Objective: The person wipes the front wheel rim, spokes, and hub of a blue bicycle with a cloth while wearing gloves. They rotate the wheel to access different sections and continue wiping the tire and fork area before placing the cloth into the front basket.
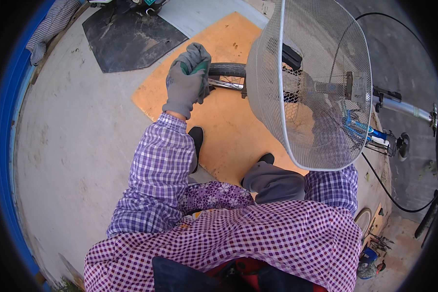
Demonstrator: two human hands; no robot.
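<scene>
My left hand (184,86) wears a grey work glove with green patches. Its fingers are closed round what looks like a crumpled grey cloth (197,52), beside the bicycle's front tyre (227,69). My right arm, in a checked sleeve (332,187), passes behind the pale wire-mesh basket (283,87) of the bicycle. The mesh blurs the sleeve behind it, and the fingers of that hand cannot be made out.
An orange-brown board (228,119) lies on the concrete under my shoes and the front wheel. A black mat (126,39) is at the far left. Black cables (399,208) loop at the right. A blue bicycle part (372,131) shows past the basket.
</scene>
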